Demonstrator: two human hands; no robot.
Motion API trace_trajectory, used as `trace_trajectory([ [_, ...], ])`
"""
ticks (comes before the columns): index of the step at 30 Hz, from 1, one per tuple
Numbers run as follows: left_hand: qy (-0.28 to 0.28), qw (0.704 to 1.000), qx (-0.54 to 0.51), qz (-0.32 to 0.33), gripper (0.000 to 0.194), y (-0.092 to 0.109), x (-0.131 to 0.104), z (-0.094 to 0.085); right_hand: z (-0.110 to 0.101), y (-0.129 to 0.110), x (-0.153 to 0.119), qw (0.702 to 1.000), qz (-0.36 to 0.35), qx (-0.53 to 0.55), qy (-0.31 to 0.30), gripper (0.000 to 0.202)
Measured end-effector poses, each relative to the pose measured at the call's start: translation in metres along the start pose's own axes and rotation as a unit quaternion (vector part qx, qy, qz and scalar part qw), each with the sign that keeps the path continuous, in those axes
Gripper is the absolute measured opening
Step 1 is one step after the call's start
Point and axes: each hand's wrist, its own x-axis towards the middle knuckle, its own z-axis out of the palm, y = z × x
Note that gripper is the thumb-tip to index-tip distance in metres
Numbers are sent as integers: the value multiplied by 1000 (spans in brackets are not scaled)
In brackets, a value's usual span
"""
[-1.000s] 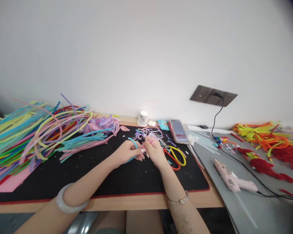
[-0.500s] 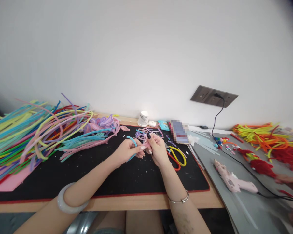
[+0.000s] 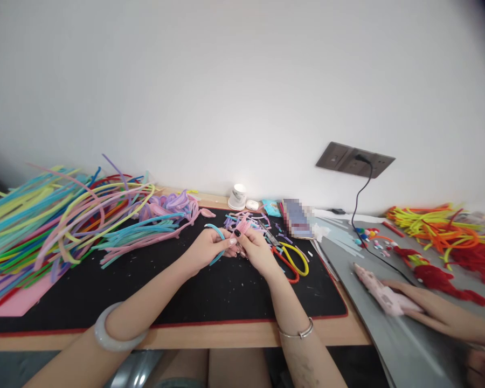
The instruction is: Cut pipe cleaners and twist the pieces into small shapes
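My left hand (image 3: 208,249) is closed, with a bent light-blue pipe cleaner (image 3: 216,230) passing through its fingers. Its fingertips also meet a pink pipe cleaner piece (image 3: 244,222), which my right hand (image 3: 259,251) pinches between thumb and fingers. Both hands touch over the black mat (image 3: 178,302). Just behind them lie many short purple and pink pipe cleaner pieces (image 3: 231,220). Scissors with yellow and orange handles (image 3: 299,260) rest beside my right hand, their blades pointing away. The fingers partly hide how the pink piece is shaped.
Colourful pipe cleaners (image 3: 64,215) are heaped on the left. A white cup (image 3: 237,196) and a phone (image 3: 297,218) stand near the wall. On the grey table at right, another person's hand (image 3: 440,312) grips a pink glue gun (image 3: 382,293), its black cord (image 3: 356,196) running to the socket.
My right hand has turned slightly and moved down and left, showing more of the pink piece above the fingers. The other person's hand has reached in and taken hold of the glue gun.
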Motion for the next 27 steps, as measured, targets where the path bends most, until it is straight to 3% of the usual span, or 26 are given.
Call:
trace_trajectory([
  [27, -2, 999, 44, -17, 32, 8, -1, -3, -14, -5, -4, 996, 5, -67, -63, 35],
])
